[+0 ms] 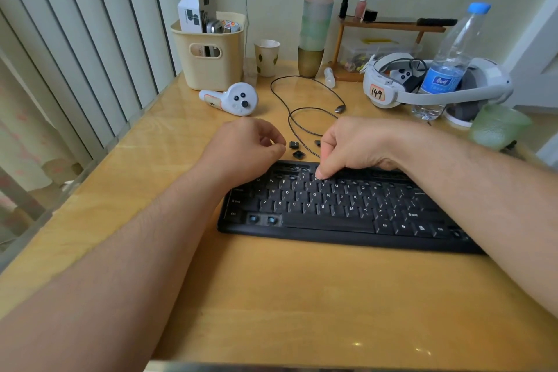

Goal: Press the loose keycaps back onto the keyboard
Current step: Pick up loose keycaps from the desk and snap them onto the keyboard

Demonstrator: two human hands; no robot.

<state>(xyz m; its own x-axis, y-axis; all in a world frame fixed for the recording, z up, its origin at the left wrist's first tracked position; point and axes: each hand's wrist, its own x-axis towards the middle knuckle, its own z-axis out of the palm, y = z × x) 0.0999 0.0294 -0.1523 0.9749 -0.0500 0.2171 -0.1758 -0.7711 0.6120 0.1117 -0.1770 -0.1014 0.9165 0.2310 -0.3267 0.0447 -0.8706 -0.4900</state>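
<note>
A black keyboard [332, 205] lies on the wooden desk, with open sockets in its top rows and two bare blue switches at the lower left. Three loose black keycaps [293, 145] [299, 155] [317, 143] lie just behind it. My right hand [356, 145] has its thumb and forefinger pinched together and pressing down on the number row above the T and Y keys. The keycap under them is almost wholly hidden. My left hand [244, 151] rests at the keyboard's upper left corner with loosely curled fingers and nothing visible in it.
A black USB cable [302, 118] loops behind the keycaps. Further back are a white controller [235, 100], a cream basket [211, 54], a paper cup [267, 57], a headset [392, 84] and a water bottle [450, 60]. A green object [498, 127] sits at the right.
</note>
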